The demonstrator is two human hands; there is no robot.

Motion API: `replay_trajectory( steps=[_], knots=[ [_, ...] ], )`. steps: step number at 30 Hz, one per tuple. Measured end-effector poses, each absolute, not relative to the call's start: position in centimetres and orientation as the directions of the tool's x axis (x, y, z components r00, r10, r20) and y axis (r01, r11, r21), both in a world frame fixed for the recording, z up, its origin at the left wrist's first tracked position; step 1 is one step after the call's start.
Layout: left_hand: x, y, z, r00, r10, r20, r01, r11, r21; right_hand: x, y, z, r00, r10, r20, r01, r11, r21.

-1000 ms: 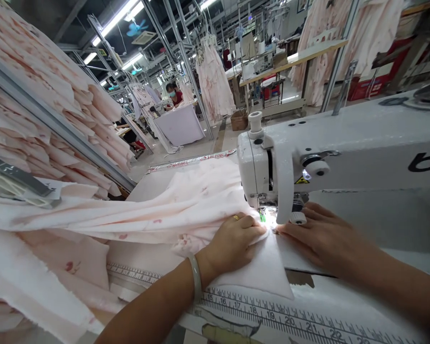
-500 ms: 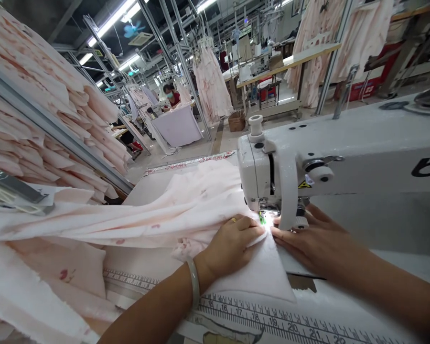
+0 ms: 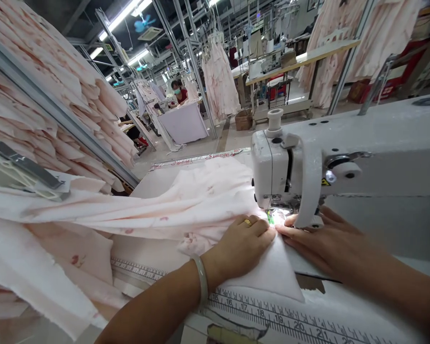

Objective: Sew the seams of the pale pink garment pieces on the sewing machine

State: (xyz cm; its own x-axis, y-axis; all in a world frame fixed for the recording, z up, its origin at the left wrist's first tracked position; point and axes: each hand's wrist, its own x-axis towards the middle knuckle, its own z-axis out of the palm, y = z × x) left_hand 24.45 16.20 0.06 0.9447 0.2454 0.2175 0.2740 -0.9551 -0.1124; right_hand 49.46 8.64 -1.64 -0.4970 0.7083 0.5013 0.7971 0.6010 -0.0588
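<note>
Pale pink floral fabric [image 3: 139, 210] stretches across the sewing table and under the presser foot [image 3: 271, 217] of a white sewing machine [image 3: 272, 167]. Curled fingers of my left hand [image 3: 241, 248] press and grip the cloth just left of the lit foot. My right hand [image 3: 329, 239] reaches in beneath the machine head, its thumb and fingers closing on the cloth's edge beside the foot. Part of those fingers is hidden behind the machine's white guard [image 3: 310, 181]. A plain pale corner [image 3: 272, 272] of the cloth lies toward me.
A printed ruler strip [image 3: 265, 310] runs along the table's front. Many pink garment pieces [image 3: 57, 95] hang from a metal rail at left. A grey-and-white clamp [image 3: 28, 167] is on the left. Farther back, a masked person [image 3: 179, 93] sits behind another table.
The machine, table and cloth appear slightly farther right in view. My left hand's knuckles lie flatter over the cloth. Both hands stay at the presser foot.
</note>
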Motion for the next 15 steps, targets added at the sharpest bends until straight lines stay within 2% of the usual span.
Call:
replay_trajectory(
  steps=[5,8,12,15],
  knots=[
    [24.3,16.3,0.2,0.874,0.364,0.322,0.314,-0.929,0.198,49.6,8.7,-0.8,-0.513,0.683,0.52,0.761,0.642,-0.093],
    [24.3,16.3,0.5,0.816,0.48,0.322,0.361,-0.859,0.363,49.4,8.4,-0.5,-0.526,0.647,0.552,0.722,0.683,-0.113],
    [24.6,16.1,0.7,0.768,0.556,0.319,0.388,-0.8,0.458,48.9,8.0,-0.5,-0.566,0.642,0.518,0.653,0.732,-0.193],
    [24.8,15.9,0.6,0.773,0.512,0.375,0.35,-0.837,0.42,48.7,7.8,-0.7,-0.574,0.682,0.453,0.632,0.721,-0.286]
  ],
)
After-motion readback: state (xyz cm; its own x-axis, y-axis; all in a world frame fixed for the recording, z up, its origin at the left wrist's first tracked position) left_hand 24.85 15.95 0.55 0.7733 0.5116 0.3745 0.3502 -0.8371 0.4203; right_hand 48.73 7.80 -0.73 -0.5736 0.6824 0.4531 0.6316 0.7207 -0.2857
